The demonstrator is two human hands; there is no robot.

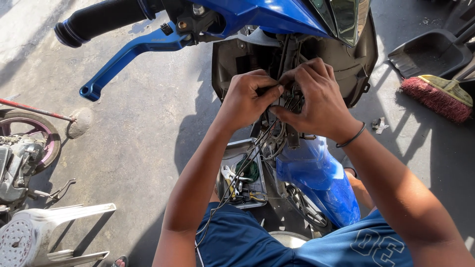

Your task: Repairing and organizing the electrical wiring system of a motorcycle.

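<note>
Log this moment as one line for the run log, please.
left hand: pinching wiring bundle | right hand: gripping same wires | site: open front of blue motorcycle | below: tool tray on ground

floor: you're over sunlit grey concrete (pixel 148 123), hard shadows
right: red broom (pixel 435 96), dark dustpan (pixel 430 52)
left: white plastic chair (pixel 44 232)

Harsh bright sunlight, hard dark shadows across the concrete floor (pixel 148 148), glare on the blue fender (pixel 321 183), sharp focus, slight wide-angle edge bending
</note>
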